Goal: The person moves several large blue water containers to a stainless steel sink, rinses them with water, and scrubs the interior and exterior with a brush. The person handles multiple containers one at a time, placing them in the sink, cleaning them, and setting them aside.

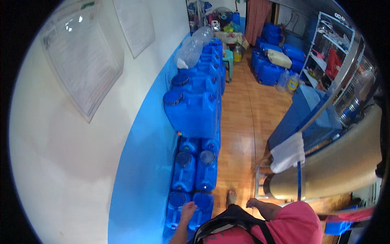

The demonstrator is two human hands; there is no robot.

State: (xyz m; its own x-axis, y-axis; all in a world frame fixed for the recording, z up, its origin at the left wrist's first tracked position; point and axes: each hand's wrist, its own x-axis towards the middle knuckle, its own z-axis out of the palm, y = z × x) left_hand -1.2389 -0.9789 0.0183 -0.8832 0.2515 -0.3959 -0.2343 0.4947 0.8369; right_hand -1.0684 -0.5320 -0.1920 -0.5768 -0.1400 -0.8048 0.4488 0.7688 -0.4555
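My left hand (pixel 189 209) is over the caps of the nearest blue jerrycans (pixel 203 207) at the lower middle. Its fingers look loosely apart, and nothing shows in them. Whether it touches a jerrycan I cannot tell. Out over the floor, my right hand (pixel 252 203) hangs with its fingers curled in and nothing visible inside. The row of jerrycans runs away along the left wall, larger stacked blue containers (pixel 195 114) standing farther on. On top of that row lie clear plastic bottles (pixel 189 53).
A tiled floor aisle (pixel 239 118) runs ahead, with my foot (pixel 231 197) on it. Right of it are a large tan cylinder (pixel 325 166), a white cloth (pixel 287 152) and a blue chest (pixel 304 114). More blue containers (pixel 270 67) and a white shelf (pixel 321 61) stand farther back.
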